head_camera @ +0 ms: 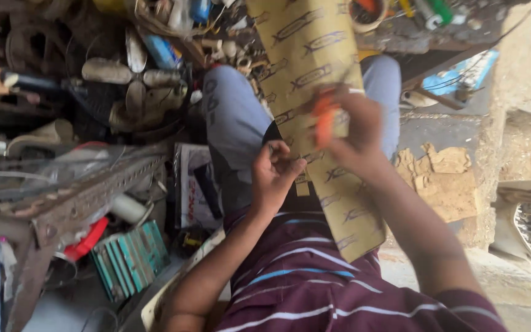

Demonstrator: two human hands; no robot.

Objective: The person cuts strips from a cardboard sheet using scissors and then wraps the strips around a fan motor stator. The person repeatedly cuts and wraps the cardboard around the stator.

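A long tan sheet [314,55] with dark printed marks lies over my lap and runs away from me across my grey trousers. My right hand [354,132] is shut on orange-handled scissors [324,120], whose blades sit at the sheet's middle. My left hand [275,175] pinches the sheet's left edge just below the scissors. The picture is blurred, so the blades themselves are hard to make out.
Torn tan scraps [444,178] lie on the ground at the right. At the left stand a rusty perforated metal bar [87,197], a teal ribbed block [130,258], dusty fan blades [136,80] and much clutter. A cluttered shelf [413,24] sits at the top right.
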